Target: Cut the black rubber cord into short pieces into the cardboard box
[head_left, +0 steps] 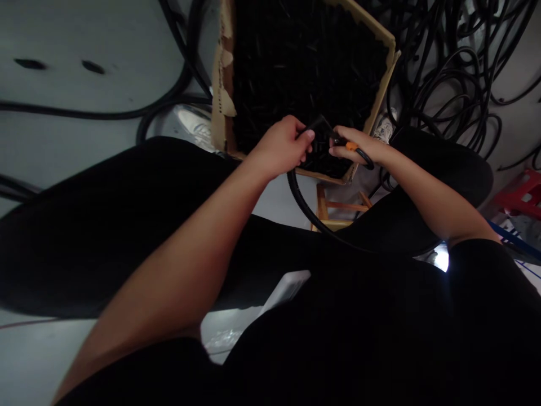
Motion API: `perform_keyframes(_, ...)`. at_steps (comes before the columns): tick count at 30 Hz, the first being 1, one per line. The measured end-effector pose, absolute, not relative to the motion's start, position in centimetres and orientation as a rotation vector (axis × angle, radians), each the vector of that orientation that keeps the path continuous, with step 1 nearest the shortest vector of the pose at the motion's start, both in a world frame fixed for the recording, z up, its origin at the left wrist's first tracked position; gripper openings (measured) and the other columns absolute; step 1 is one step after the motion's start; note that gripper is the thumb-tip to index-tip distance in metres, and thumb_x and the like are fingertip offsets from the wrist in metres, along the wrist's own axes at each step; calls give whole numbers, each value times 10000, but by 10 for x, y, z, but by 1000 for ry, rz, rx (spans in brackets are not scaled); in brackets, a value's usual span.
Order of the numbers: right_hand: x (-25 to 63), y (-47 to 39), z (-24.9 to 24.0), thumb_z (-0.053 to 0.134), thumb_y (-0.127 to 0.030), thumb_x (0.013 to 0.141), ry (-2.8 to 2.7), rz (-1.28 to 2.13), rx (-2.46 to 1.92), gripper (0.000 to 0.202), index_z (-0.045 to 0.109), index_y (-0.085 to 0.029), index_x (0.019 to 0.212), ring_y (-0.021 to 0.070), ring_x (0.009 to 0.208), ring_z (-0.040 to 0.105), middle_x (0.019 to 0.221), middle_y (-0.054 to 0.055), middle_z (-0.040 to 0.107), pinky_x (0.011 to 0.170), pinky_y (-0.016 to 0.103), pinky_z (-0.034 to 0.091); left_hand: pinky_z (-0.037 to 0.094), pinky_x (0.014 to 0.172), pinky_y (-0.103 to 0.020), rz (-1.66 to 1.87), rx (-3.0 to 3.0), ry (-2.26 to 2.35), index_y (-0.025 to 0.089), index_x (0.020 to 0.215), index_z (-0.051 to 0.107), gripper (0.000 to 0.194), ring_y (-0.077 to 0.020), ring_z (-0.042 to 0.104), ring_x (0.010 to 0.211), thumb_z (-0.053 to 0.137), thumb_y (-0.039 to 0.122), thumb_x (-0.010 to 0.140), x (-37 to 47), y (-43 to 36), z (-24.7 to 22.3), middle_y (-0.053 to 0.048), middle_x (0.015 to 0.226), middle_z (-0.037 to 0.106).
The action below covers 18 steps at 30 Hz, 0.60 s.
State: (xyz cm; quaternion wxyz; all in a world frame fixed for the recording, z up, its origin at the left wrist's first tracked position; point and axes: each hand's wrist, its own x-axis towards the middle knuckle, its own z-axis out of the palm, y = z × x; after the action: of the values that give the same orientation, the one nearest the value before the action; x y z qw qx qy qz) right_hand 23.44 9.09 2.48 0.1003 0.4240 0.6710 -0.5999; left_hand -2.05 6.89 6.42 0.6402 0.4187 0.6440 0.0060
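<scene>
Above the near side of a cardboard box, my left hand (288, 145) is closed in a pinch on a black corrugated tube (302, 200). The tube hangs from that hand and curves down across my lap. A dark end piece (320, 123) sticks out past the left fingertips, between the two hands. Close by on the right, my right hand (357, 144) is wrapped round a hand tool (351, 146) with an orange and black handle. The tool's head is dark against the box and its exact kind is unclear.
The cardboard box (223, 113) holds many small black pieces. Black tubing (456, 84) lies tangled at the right, and thicker tubes (97, 114) cross the floor at left. A wooden stool (333, 224) stands below the box, a red stool (522, 194) farther right.
</scene>
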Motion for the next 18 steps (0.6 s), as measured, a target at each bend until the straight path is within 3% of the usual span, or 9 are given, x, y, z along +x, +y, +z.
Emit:
perform_keyframes(3,232,95,26,755,-568,1250,2143,-1695,1153,362,686,-214,1277,262,1162,696,1227,76,767,1065,412,598,551,762,-282,169,793,1375,231,1027,691,230,-185,715,798,711,242,1256,-19,71,68,-64,947,804)
perform_keyframes(7,227,94,24,730,-596,1275,2250,-1611,1190,391,688,-207,1291,270,1212,689,1300,92,762,1094,417,587,509,729,-232,219,729,1325,223,997,685,259,-147,675,758,788,240,1234,-15,71,77,-56,928,805)
perform_keyframes(15,222,82,27,780,-455,1159,2111,-1695,1355,255,678,-227,1110,232,1017,645,1005,13,683,934,357,511,503,650,-215,222,734,1343,226,975,714,295,-157,687,706,854,340,1208,-19,72,65,-47,820,799)
perform_keyframes(18,219,83,29,812,-405,1108,2024,-1677,1440,269,630,-241,999,218,982,608,926,-7,623,899,349,461,512,669,-233,242,712,1352,227,927,695,293,-153,671,695,827,250,1187,-15,71,54,-35,805,765)
